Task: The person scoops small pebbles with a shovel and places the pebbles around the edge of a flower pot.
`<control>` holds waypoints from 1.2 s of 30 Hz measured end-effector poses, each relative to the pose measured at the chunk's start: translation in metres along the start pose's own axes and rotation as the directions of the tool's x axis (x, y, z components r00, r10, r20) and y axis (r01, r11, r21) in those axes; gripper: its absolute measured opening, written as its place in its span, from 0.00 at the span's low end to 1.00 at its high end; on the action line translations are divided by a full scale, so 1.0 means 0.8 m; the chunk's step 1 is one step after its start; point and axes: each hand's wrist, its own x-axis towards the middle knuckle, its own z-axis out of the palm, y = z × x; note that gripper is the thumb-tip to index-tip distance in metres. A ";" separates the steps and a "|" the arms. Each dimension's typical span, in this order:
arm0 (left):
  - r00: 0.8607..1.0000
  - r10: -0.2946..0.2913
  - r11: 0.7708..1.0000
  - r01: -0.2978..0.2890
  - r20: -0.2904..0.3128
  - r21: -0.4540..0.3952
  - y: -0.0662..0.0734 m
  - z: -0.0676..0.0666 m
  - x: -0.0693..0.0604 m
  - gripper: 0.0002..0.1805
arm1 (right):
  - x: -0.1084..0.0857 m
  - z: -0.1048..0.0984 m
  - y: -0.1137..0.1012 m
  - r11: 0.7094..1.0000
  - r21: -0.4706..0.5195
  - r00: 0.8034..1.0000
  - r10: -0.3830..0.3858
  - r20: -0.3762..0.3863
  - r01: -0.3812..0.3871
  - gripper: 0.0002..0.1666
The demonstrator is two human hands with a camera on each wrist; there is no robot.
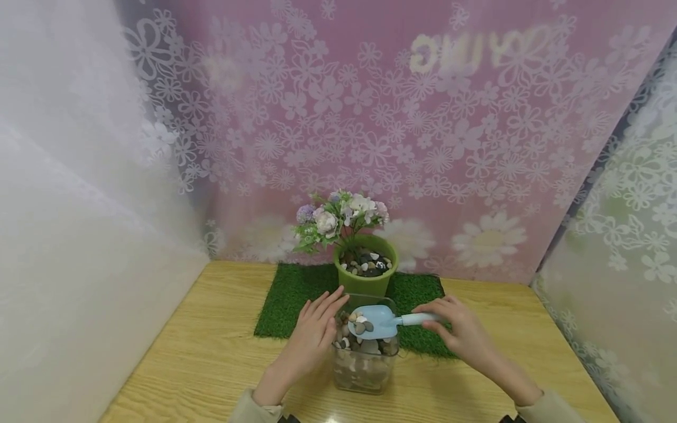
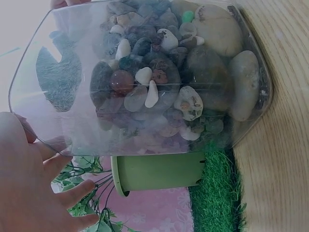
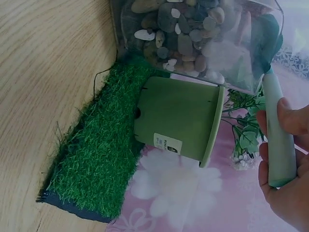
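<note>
My right hand (image 1: 460,329) grips the pale handle of a light blue toy shovel (image 1: 382,320); the right wrist view shows the fingers and thumb round the handle (image 3: 280,140). Several small pebbles (image 1: 361,324) lie on its scoop, which is over the mouth of a clear plastic container (image 1: 365,376). Many stones (image 2: 145,72) of mixed size and colour fill the lower part of that container. At its left rim my left hand (image 1: 317,326) rests with fingers extended, touching the edge.
Behind the container stands a green flowerpot (image 1: 367,285) with pebbles and artificial flowers (image 1: 338,220). The pot is on a strip of artificial grass (image 1: 296,294) on the wooden table (image 1: 211,341). A pink floral curtain (image 1: 328,117) hangs at the back.
</note>
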 end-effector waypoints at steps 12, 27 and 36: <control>1.000 0.004 1.000 -0.004 -0.010 0.002 0.000 -0.001 -0.001 0.26 | -0.004 0.015 0.014 0.975 -0.135 0.982 -0.182 -0.043 0.175 0.12; 1.000 0.011 1.000 -0.010 -0.013 0.005 -0.001 0.001 0.000 0.27 | -0.003 0.019 0.017 0.981 -0.147 0.986 -0.139 -0.097 0.124 0.20; 1.000 0.008 1.000 -0.008 -0.007 0.000 0.002 -0.001 0.001 0.27 | 0.029 -0.010 0.028 0.975 -0.189 0.971 -0.152 -0.184 0.117 0.10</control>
